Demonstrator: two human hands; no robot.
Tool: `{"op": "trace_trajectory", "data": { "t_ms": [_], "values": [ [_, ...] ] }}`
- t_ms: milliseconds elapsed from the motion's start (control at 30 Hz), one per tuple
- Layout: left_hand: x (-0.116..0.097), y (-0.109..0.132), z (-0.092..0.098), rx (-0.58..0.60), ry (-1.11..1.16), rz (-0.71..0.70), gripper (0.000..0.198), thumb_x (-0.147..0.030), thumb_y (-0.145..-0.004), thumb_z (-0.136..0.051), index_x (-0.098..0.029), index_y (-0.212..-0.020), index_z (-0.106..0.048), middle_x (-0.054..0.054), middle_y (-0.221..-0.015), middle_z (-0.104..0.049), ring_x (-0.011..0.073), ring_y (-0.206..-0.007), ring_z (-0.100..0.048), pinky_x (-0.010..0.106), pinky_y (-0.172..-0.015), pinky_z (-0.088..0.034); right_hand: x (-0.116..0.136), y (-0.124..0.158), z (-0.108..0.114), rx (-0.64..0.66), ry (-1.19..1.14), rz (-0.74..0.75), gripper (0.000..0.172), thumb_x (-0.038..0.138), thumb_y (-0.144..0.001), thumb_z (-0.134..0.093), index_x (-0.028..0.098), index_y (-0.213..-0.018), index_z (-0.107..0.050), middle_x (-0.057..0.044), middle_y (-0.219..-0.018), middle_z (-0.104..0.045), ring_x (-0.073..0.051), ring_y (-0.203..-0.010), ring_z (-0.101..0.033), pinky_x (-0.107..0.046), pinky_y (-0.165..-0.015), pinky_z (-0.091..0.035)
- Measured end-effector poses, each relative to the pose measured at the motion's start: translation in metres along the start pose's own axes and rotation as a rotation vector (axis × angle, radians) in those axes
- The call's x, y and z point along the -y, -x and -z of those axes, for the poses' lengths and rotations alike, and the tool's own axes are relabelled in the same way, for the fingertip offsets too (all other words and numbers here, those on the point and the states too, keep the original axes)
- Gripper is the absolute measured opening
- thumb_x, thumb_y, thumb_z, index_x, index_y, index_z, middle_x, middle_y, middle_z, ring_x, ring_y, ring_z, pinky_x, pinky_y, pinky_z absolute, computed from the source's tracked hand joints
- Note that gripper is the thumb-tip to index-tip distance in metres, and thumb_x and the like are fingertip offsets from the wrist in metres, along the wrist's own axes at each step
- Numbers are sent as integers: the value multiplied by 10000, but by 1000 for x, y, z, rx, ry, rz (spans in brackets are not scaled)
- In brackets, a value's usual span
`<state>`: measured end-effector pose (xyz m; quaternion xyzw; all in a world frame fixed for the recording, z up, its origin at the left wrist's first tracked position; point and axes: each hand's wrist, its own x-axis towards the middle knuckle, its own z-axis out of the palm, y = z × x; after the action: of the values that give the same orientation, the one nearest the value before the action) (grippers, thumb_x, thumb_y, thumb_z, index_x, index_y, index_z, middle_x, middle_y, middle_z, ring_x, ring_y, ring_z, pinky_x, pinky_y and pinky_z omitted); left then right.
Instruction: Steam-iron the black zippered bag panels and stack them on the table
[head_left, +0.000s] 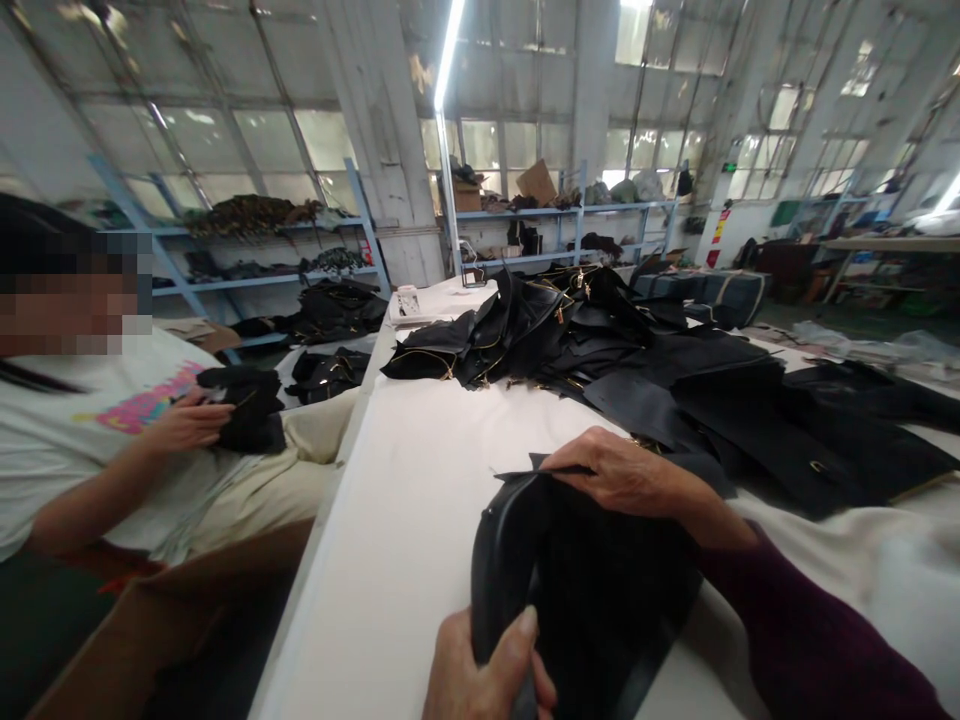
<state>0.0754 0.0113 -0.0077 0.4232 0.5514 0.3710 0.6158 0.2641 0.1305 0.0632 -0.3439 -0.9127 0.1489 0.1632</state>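
A floppy black leather-like piece [615,590] with a glossy curved strip [493,560] was at the lower centre of the frame. The left hand [484,665] gripped the strip in its fingers; the right hand [626,470] pinched the piece's top. Black, gold-trimmed pieces [592,345] lay heaped on the white tabletop [397,500], centre to right.

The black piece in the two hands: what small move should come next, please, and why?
Probably the right hand should smooth down the upper edge of the black piece, because thin pointed flaps stick out there, beside its fingertips. The left hand grips the curved edge lower down, so it could likely steady the piece.
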Motion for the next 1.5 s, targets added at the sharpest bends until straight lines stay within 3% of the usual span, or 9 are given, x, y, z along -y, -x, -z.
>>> {"op": "trace_trajectory", "data": {
  "t_ms": [167,300,633,900,1000,1200,1267,1433,1500],
  "values": [
    [-4,-4,12,-141,108,-18,455,-558,-669,-614,-114,-569,-596,57,-376,-569,144,-337,-520,228,-382,-401,-16,3,5,56,-122,-12,248,194,-867,-447,131,-863,-686,19,-632,-556,-97,-570,-448,-203,-562,-318],
    [-7,-6,24,-262,230,3,427,-547,-640,-652,-128,-694,-588,35,-390,-582,168,-358,-534,263,-396,-438,-32,2,-1,-49,-48,-68,263,197,-842,-459,128,-645,-618,46,-544,-429,-88,-534,-377,-202,-537,-293],
    [-4,-4,15,-82,153,0,449,-553,-652,-639,-106,-628,-605,45,-370,-573,128,-324,-518,212,-380,-402,-26,2,-14,-161,-13,-105,243,217,-846,-478,128,-684,-635,41,-543,-476,-81,-521,-387,-204,-529,-287],
    [-4,-4,13,-124,141,-2,423,-534,-673,-625,-113,-648,-596,33,-384,-578,135,-338,-525,226,-384,-426,-29,3,-14,-136,-200,-158,275,289,-838,-487,127,-676,-639,42,-551,-456,-84,-519,-392,-200,-497,-283],
    [-8,-2,15,-202,187,14,414,-530,-656,-645,-120,-661,-590,25,-383,-577,140,-340,-517,239,-378,-435,-48,5,-9,-330,-200,-292,306,331,-821,-484,132,-631,-618,33,-546,-456,-101,-519,-414,-210,-497,-297],
    [-8,-2,18,-232,234,22,425,-537,-654,-649,-119,-676,-574,30,-381,-576,138,-327,-512,218,-350,-393,-75,3,-11,-980,-9,-576,310,348,-831,-437,121,-774,-641,-47,-681,-601,-180,-647,-555,-257,-607,-396],
    [-8,-2,17,-232,244,4,430,-538,-642,-662,-118,-662,-569,33,-380,-577,140,-323,-518,218,-349,-393,-78,2,-16,-941,131,-620,324,333,-873,-379,127,-811,-621,-64,-694,-608,-185,-645,-561,-267,-615,-411],
    [-10,-2,15,-257,264,18,462,-565,-615,-674,-117,-651,-565,26,-387,-575,140,-321,-518,229,-347,-401,-87,20,-26,-535,553,-628,289,270,-908,-332,131,-909,-586,-145,-808,-611,-249,-777,-572,-351,-705,-436],
    [-10,-3,14,-273,267,25,473,-574,-608,-675,-118,-656,-563,21,-398,-576,142,-328,-519,238,-349,-408,-86,25,-26,-520,602,-689,262,241,-891,-372,82,-981,-559,-196,-835,-596,-294,-818,-560,-399,-706,-437]
  ]
}}
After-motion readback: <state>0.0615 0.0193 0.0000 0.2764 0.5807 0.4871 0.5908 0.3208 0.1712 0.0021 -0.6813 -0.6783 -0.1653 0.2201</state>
